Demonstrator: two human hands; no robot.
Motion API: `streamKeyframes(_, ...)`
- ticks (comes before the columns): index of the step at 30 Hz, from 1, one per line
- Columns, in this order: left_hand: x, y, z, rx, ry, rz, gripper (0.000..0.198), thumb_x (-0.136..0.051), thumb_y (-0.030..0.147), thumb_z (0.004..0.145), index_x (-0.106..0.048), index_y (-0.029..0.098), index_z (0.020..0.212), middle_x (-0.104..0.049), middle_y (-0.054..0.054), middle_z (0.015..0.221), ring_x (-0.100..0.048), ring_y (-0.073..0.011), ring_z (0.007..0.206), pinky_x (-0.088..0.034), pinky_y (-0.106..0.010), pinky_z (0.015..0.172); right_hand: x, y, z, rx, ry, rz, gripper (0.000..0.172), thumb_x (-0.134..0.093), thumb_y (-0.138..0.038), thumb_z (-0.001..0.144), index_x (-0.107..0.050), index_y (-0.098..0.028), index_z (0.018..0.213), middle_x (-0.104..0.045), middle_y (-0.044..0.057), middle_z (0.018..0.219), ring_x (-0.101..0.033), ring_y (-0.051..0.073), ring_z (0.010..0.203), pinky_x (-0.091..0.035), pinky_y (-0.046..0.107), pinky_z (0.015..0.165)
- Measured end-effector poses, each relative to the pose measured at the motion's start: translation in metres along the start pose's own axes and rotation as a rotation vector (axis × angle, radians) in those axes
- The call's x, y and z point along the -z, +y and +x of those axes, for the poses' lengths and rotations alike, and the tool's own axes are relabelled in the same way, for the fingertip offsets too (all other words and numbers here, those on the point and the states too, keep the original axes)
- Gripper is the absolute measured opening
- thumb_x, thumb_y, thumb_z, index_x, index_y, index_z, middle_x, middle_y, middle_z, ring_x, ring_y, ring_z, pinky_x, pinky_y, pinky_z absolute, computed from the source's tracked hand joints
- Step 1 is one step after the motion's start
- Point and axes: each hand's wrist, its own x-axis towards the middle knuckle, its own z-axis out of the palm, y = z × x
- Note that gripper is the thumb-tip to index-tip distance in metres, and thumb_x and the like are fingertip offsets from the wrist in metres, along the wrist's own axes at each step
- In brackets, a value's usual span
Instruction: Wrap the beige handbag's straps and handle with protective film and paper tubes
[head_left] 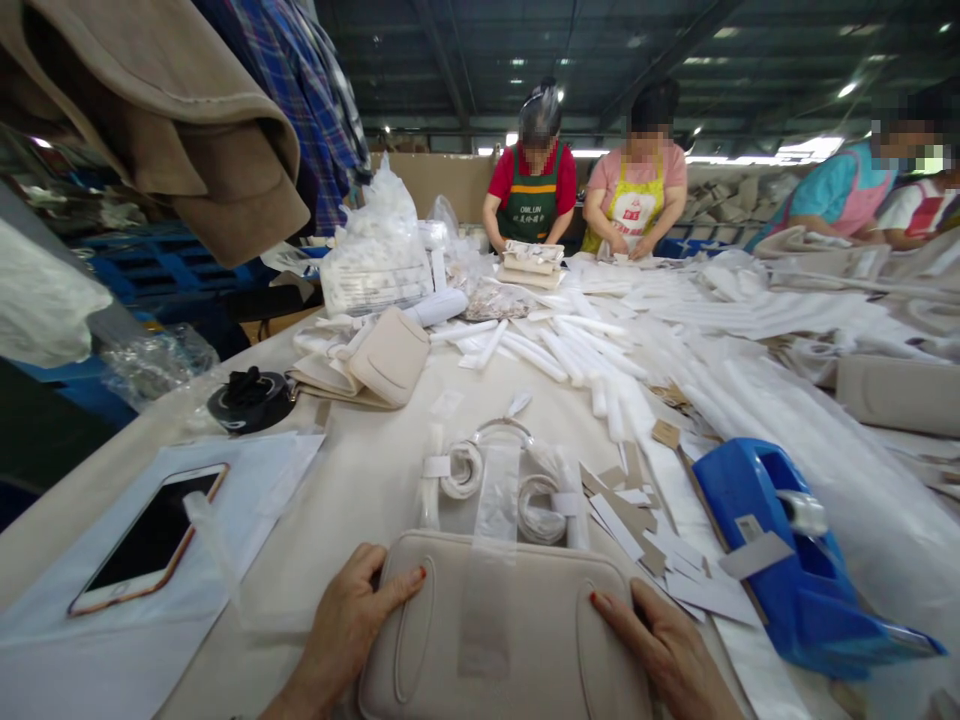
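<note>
A beige bag [555,640] with rounded corners lies in front of me at the table's near edge. My left hand [352,620] grips its left side, thumb on top. On the right side my right hand [660,640] holds it the same way, fingers partly hidden behind the edge. A clear strip [486,610] runs down the bag's middle and over its far edge. Just beyond the bag, two wrapped coils, the left one [461,472] and the right one [541,508], sit beside a curved handle [504,432] in clear plastic.
A phone [154,535] rests on white sheets at left, near a black round item [251,402] and another beige bag [390,358]. At right stand a blue tape dispenser [787,560] and scattered cards [622,520]. Foam strips [555,350] and several people are farther back.
</note>
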Motion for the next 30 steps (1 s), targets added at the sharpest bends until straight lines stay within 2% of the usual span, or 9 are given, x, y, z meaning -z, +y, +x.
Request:
streamKeyframes(2,0.002,-0.001,0.001,-0.023,0.006,0.042,0.04,-0.052,0.061,0.067,-0.052,0.021,0.066,-0.052,0.001,0.069,-0.055,-0.0203,0.068,-0.046,-0.033,0.064,0.001,-0.002,0.002,-0.009,-0.015,0.002,0.051,-0.038,-0.073,0.075,-0.04,-0.023,0.061,-0.049,-0.003,0.062,-0.052,0.017,0.066,-0.038,0.026,0.062)
streamKeyframes(4,0.003,-0.002,0.001,-0.142,0.084,0.07,0.046,-0.053,0.053,0.072,-0.058,0.017,0.1,-0.06,-0.005,0.089,-0.06,-0.0239,0.084,-0.05,-0.038,0.075,0.002,-0.002,0.003,-0.017,-0.017,0.006,0.052,-0.036,-0.074,0.073,-0.041,-0.023,0.062,-0.049,-0.003,0.062,-0.052,0.018,0.067,-0.038,0.026,0.063)
streamKeyframes(7,0.004,0.0,-0.001,-0.562,0.295,0.282,0.057,-0.05,0.032,0.084,-0.034,0.019,0.137,-0.049,-0.014,0.126,-0.05,-0.0291,0.115,-0.046,-0.048,0.091,0.002,-0.001,0.004,-0.009,-0.014,-0.004,0.052,-0.036,-0.074,0.073,-0.04,-0.023,0.061,-0.048,-0.003,0.06,-0.051,0.017,0.065,-0.037,0.027,0.062)
streamKeyframes(10,0.007,0.01,-0.001,-1.051,0.35,0.581,0.054,-0.038,0.007,0.085,-0.04,0.025,0.135,-0.041,-0.014,0.137,-0.038,-0.0306,0.127,-0.042,-0.051,0.096,0.001,0.001,0.005,0.008,-0.023,-0.007,0.052,-0.037,-0.073,0.074,-0.04,-0.023,0.061,-0.048,-0.003,0.061,-0.051,0.017,0.065,-0.036,0.027,0.061)
streamKeyframes(13,0.008,0.021,0.0,-1.306,0.201,0.628,0.058,-0.032,-0.005,0.077,-0.046,0.016,0.13,-0.056,-0.012,0.122,-0.046,-0.0218,0.12,-0.046,-0.039,0.096,-0.001,0.006,0.008,0.018,-0.02,-0.008,0.052,-0.037,-0.074,0.075,-0.04,-0.023,0.062,-0.047,-0.004,0.061,-0.05,0.017,0.065,-0.036,0.027,0.061)
streamKeyframes(18,-0.006,0.034,0.004,-1.206,0.162,0.364,0.042,-0.036,0.0,0.077,-0.054,0.012,0.114,-0.062,-0.012,0.1,-0.056,-0.0211,0.096,-0.052,-0.037,0.084,-0.002,0.007,0.008,0.022,-0.008,0.0,0.054,-0.037,-0.075,0.074,-0.041,-0.023,0.062,-0.046,-0.004,0.061,-0.05,0.017,0.065,-0.036,0.027,0.062)
streamKeyframes(22,-0.018,0.04,0.008,-0.952,0.108,0.136,0.053,-0.046,0.01,0.08,-0.039,0.017,0.132,-0.056,-0.011,0.109,-0.054,-0.0219,0.099,-0.051,-0.038,0.084,0.0,0.002,0.005,0.018,0.011,0.004,0.055,-0.036,-0.077,0.072,-0.041,-0.023,0.061,-0.047,-0.004,0.06,-0.05,0.017,0.065,-0.037,0.027,0.062)
streamKeyframes(26,-0.019,0.044,0.013,-0.841,-0.061,0.174,0.068,-0.057,0.01,0.073,-0.04,0.031,0.135,-0.05,-0.006,0.112,-0.053,-0.0215,0.101,-0.049,-0.04,0.088,0.0,0.003,0.006,0.032,0.021,0.017,0.054,-0.038,-0.076,0.072,-0.044,-0.023,0.061,-0.049,-0.003,0.06,-0.052,0.017,0.065,-0.039,0.027,0.062)
streamKeyframes(30,-0.024,0.046,0.012,-0.831,-0.03,0.315,0.083,-0.083,0.033,0.056,-0.047,0.036,0.13,-0.045,-0.006,0.113,-0.052,-0.0239,0.095,-0.051,-0.044,0.082,-0.002,0.008,0.007,0.044,0.027,0.016,0.054,-0.039,-0.075,0.073,-0.047,-0.023,0.062,-0.053,-0.003,0.061,-0.055,0.018,0.066,-0.041,0.026,0.063)
